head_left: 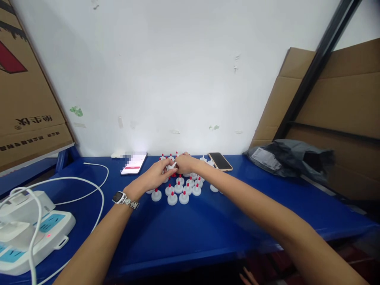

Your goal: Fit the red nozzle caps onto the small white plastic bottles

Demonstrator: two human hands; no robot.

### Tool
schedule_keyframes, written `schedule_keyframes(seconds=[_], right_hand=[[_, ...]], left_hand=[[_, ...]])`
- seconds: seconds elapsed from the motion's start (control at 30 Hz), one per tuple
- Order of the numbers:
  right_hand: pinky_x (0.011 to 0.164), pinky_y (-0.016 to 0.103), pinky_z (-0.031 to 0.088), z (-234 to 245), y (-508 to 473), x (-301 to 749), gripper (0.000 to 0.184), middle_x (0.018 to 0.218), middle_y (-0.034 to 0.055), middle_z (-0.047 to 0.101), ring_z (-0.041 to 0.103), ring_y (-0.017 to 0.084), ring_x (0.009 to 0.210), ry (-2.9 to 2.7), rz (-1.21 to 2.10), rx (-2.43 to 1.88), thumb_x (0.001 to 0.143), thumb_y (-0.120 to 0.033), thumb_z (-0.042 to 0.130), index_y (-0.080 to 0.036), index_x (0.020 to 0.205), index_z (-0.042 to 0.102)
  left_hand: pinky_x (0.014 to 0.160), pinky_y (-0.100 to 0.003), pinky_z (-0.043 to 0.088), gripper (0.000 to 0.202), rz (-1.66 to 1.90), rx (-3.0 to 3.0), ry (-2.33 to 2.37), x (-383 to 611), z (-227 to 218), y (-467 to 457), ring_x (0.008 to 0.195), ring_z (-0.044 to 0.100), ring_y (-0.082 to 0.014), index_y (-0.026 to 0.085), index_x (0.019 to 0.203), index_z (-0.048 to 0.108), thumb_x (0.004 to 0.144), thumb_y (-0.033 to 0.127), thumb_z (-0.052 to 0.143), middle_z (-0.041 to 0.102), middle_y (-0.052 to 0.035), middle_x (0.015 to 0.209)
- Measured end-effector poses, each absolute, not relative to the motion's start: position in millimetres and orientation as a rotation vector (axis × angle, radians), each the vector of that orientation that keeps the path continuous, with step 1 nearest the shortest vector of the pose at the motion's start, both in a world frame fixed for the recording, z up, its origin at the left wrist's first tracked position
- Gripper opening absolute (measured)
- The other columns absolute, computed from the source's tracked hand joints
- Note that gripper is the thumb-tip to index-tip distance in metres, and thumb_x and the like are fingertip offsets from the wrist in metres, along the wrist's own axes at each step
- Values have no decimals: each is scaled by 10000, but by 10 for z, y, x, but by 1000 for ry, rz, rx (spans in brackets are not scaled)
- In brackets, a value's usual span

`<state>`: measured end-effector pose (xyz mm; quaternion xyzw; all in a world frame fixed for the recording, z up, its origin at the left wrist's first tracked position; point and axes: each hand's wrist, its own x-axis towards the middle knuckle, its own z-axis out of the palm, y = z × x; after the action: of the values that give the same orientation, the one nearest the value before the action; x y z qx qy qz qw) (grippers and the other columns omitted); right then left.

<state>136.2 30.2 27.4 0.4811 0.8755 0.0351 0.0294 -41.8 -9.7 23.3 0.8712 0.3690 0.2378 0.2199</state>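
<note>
My left hand (156, 174) pinches a white nozzle cap (171, 166) whose pointed tip slants up to the right. Close beside it, my right hand (185, 163) is bent over with its fingers curled down; whatever is in them is hidden. Small red tips (173, 174) show just below the two hands. Around and in front of the hands stand several white nozzle caps with red tips (178, 187), upright on the blue table (178, 233). A few white caps without red tips (213, 188) sit right of my right forearm, partly covered by it.
A lit phone (135, 163) lies back left, a dark-screened phone (220, 161) back right. A grey plastic bag (287, 158) rests farther right. A power strip (50, 233) with white cables occupies the left. Cardboard (32, 91) leans at left. Fingers (248, 276) show below the table edge.
</note>
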Motion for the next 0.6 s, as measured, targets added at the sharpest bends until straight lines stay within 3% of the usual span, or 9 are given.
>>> schedule_keyframes(seconds=[0.2,0.4,0.5,0.6], right_hand=[[682,259,444,291,167,1573,103,828,57,702,631,165,744,3151,-544,1924,780,-223,601,-159,843,651],[702,271,476,149,-159,1666,192,820,45,714,631,145,737,3389,-1376,2173,821,-317,613,-165,938,611],[656,271,467,103,-235,1628,238,786,39,713,612,139,671,3358,-1558,2239,825,-355,619,-166,969,628],[649,266,466,92,-264,1576,238,753,34,687,616,144,680,3319,-1568,2317,806,-393,647,-160,856,651]], left_hand=[[637,-298,416,362,699,2414,1024,-427,257,-130,669,591,-183,205,1014,546,951,533,405,640,-13,783],[613,-296,420,407,713,2439,972,-359,235,-192,662,590,-182,205,1098,543,955,554,390,659,-29,826],[630,-299,426,400,705,2463,962,-307,233,-221,671,592,-180,205,1111,540,961,544,390,662,-31,842],[628,-294,423,394,672,2468,936,-273,233,-237,673,595,-175,206,1151,520,970,528,383,665,-29,848]])
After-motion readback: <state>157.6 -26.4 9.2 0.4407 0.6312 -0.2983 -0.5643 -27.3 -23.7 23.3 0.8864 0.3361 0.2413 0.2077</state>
